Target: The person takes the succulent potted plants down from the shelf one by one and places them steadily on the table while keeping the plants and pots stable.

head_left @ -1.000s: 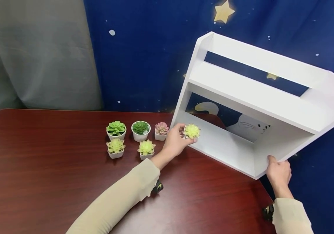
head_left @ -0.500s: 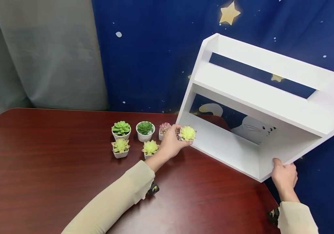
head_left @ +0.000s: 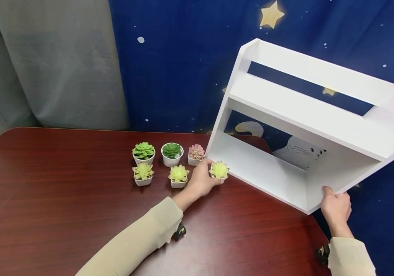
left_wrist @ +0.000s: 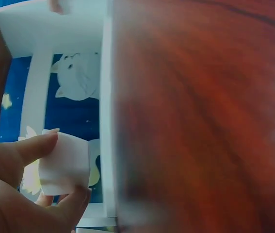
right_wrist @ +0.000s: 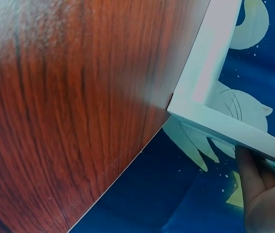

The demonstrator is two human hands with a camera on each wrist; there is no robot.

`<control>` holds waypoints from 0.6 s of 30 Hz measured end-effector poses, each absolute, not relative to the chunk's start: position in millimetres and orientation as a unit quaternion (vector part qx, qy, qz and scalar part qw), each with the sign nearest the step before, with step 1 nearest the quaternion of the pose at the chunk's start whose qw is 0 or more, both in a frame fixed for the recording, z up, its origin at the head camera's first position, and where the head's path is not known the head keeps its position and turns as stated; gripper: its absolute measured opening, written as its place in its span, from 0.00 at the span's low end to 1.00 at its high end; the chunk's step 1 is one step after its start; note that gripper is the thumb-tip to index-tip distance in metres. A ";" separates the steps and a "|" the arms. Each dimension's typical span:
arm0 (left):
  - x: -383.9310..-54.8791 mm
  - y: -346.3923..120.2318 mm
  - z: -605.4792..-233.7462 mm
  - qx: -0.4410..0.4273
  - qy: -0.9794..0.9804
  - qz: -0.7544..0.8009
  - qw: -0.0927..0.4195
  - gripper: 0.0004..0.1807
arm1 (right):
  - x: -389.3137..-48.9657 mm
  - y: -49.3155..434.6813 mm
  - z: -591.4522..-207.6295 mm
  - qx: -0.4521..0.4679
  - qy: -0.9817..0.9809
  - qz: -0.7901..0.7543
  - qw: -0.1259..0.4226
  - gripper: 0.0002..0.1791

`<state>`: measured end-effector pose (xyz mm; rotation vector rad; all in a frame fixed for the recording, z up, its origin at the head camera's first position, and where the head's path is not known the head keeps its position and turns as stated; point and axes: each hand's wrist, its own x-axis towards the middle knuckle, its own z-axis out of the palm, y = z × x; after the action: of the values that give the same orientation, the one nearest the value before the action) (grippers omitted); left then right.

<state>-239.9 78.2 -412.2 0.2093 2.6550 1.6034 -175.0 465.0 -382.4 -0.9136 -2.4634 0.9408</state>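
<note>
My left hand (head_left: 202,179) pinches a small white pot with a yellow-green succulent (head_left: 219,170), just off the lower left front edge of a white two-tier shelf (head_left: 269,165). In the left wrist view, thumb and fingers hold the white pot (left_wrist: 65,164) by its sides. On the right, my right hand (head_left: 335,207) grips the shelf's side panel near its bottom corner, thumb on the near edge. The right wrist view has that hand (right_wrist: 268,199) against the panel (right_wrist: 234,130). The shelf stands at an angle on the table's right end.
Left of the shelf stand a light green succulent (head_left: 143,151), a dark green one (head_left: 172,151) and a pink one (head_left: 196,152). Two yellow-green succulents (head_left: 143,172) sit in front of them. The brown table (head_left: 62,199) ends near the right hand; a blue curtain (head_left: 169,65) hangs behind.
My left hand has drawn the potted succulent left and toward me, away from the shelf's lower compartment, uncovering the pink succulent. My right hand keeps its grip on the shelf. The head view has shifted slightly.
</note>
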 end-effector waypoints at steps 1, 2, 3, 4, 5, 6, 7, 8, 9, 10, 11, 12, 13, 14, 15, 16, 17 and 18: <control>-239.1 78.9 -414.6 0.069 0.856 0.512 0.021 0.35 | -174.8 465.0 -382.3 -0.324 -0.869 0.332 0.174 0.34; -238.5 79.4 -416.8 0.071 0.858 0.508 0.026 0.35 | -174.7 465.1 -382.3 -0.324 -0.868 0.333 0.173 0.34; -237.9 79.8 -418.6 0.071 0.859 0.506 0.031 0.35 | -174.5 465.3 -382.2 -0.324 -0.869 0.333 0.172 0.34; -237.6 80.0 -420.2 0.070 0.860 0.504 0.034 0.36 | -174.3 465.4 -382.4 -0.324 -0.869 0.332 0.172 0.34; -237.5 80.1 -421.7 0.068 0.861 0.503 0.036 0.36 | -174.1 465.4 -382.5 -0.322 -0.870 0.332 0.172 0.34; -237.3 80.1 -422.5 0.064 0.861 0.504 0.038 0.36 | -174.0 465.4 -382.8 -0.320 -0.870 0.332 0.173 0.34; -237.1 79.9 -423.0 0.060 0.861 0.504 0.039 0.36 | -173.9 465.4 -383.1 -0.319 -0.871 0.331 0.173 0.34; -236.9 79.7 -423.3 0.057 0.862 0.502 0.038 0.36 | -173.9 465.4 -383.3 -0.318 -0.872 0.330 0.174 0.34; -236.5 79.5 -423.4 0.054 0.864 0.500 0.036 0.35 | -173.9 465.3 -383.5 -0.317 -0.872 0.329 0.174 0.34; -236.2 79.2 -423.4 0.052 0.866 0.496 0.033 0.35 | -173.9 465.2 -383.6 -0.317 -0.872 0.329 0.176 0.34; -235.8 79.1 -423.2 0.050 0.869 0.491 0.030 0.34 | -173.9 465.1 -383.7 -0.317 -0.872 0.328 0.177 0.34; -235.3 78.9 -422.9 0.047 0.873 0.485 0.028 0.33 | -173.9 465.2 -383.6 -0.318 -0.872 0.328 0.178 0.33; -235.0 78.9 -422.8 0.044 0.877 0.479 0.025 0.32 | -173.9 465.2 -383.6 -0.317 -0.872 0.327 0.179 0.33; -234.9 78.8 -422.7 0.040 0.881 0.471 0.021 0.31 | -174.0 465.2 -383.6 -0.316 -0.873 0.326 0.179 0.33; -234.9 78.9 -422.6 0.036 0.884 0.465 0.019 0.31 | -174.2 465.3 -383.5 -0.315 -0.873 0.326 0.180 0.33; -235.1 79.1 -422.6 0.032 0.888 0.458 0.019 0.30 | -174.5 465.4 -383.6 -0.315 -0.873 0.327 0.180 0.33; -235.1 79.1 -422.5 0.028 0.890 0.454 0.019 0.30 | -174.8 465.5 -383.8 -0.314 -0.873 0.327 0.179 0.33; -235.2 79.2 -422.6 0.025 0.893 0.449 0.017 0.29 | -175.2 465.6 -383.9 -0.314 -0.874 0.327 0.178 0.34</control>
<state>-235.2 79.2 -422.6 0.0786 2.7744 1.3957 -175.2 465.6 -383.9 -0.8878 -2.4714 0.9237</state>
